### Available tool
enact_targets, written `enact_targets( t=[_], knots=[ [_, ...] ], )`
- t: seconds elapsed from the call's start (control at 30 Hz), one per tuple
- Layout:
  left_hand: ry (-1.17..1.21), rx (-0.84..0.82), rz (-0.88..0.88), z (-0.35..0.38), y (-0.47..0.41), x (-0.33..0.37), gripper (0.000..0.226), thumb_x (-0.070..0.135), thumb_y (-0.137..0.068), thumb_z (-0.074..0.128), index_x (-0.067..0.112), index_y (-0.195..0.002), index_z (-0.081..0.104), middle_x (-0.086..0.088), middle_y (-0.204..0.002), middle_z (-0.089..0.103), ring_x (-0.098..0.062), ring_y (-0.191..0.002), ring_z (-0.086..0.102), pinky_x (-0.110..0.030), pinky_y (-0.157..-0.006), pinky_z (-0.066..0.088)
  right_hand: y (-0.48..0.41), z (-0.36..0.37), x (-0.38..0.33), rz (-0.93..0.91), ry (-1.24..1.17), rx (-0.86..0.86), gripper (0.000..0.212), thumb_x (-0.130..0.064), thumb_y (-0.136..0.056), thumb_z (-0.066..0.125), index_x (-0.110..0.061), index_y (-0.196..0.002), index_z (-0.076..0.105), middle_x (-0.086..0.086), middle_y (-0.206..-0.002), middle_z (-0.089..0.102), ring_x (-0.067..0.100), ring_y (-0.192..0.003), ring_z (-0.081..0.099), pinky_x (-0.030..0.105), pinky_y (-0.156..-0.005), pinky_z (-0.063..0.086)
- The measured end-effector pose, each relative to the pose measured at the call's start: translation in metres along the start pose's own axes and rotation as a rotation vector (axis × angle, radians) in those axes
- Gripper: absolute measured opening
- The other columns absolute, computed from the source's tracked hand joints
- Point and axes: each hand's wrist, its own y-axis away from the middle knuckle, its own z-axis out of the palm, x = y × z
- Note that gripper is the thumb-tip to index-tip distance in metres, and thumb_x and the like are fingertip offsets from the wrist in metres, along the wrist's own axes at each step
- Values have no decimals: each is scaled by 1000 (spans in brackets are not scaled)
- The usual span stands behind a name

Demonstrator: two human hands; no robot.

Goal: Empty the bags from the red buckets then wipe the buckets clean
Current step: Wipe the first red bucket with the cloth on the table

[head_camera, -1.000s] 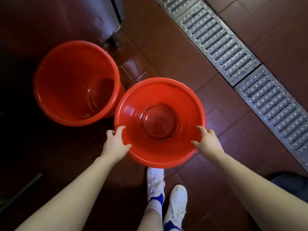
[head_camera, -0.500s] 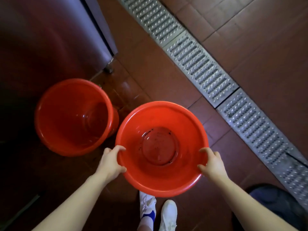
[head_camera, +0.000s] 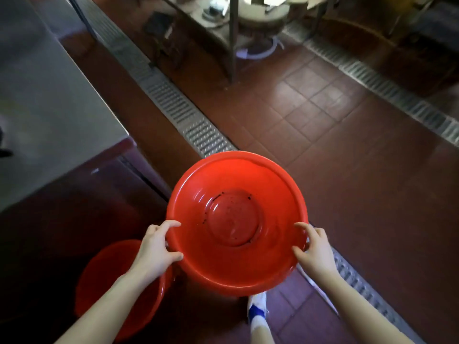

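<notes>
Above square tiles (head_camera: 310, 115), left hand (head_camera: 155, 247) and right hand (head_camera: 314, 252) grip a glossy round bucket (head_camera: 236, 219).

Partly hidden
The second round red plastic bucket (head_camera: 99, 269) is half covered by the left forearm (head_camera: 111, 309); a white-and-blue shoe (head_camera: 257, 309) shows partly under the held red bucket (head_camera: 223, 274); shelf clutter (head_camera: 260, 11) is blurred.

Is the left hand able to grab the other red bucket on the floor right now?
Probably not yet. The left hand grips the rim of the held bucket, as does the right hand. The floor bucket sits just under the left forearm, uncovered, so a freed hand looks able to reach it.
</notes>
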Motion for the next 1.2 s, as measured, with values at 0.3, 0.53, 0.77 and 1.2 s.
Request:
enact_targets(
  t=[0.3, 0.53, 0.77, 1.2],
  knots=[
    [165, 271, 78, -139, -96, 157, 71, 14, -61, 91, 35, -119, 58, -5, -107, 53, -17, -91, 61, -32, -89, 50, -190, -157, -202, -320, 52, 55, 61, 3, -74, 69, -18, -130, 58, 9, -111, 48, 17, -88, 51, 28, -88, 44],
    [437, 412, 144, -279, -173, 196, 68, -1, -65, 86, 30, -118, 55, -13, -113, 56, -33, -99, 62, -53, -88, 54, -295, -191, -393, -531, 24, 20, 59, 4, -76, 68, -21, -128, 60, 6, -110, 46, 22, -88, 54, 26, -88, 43],
    [517, 681, 130, -441, -228, 175, 63, -3, -71, 81, 21, -122, 52, -14, -127, 47, -36, -109, 54, -34, -77, 55, -372, -154, -621, -801, 1, -91, 56, 2, -79, 68, -28, -127, 59, 6, -125, 51, 28, -106, 59, 44, -102, 46],
    [512, 1239, -207, -606, -178, 68, 49, 15, -60, 92, 44, -93, 70, 14, -103, 68, 3, -89, 63, -13, -79, 48, -391, 41, -958, -1221, -6, -512, 60, -4, -73, 68, -35, -124, 61, 15, -110, 57, 30, -84, 61, 47, -89, 53]
  ],
)
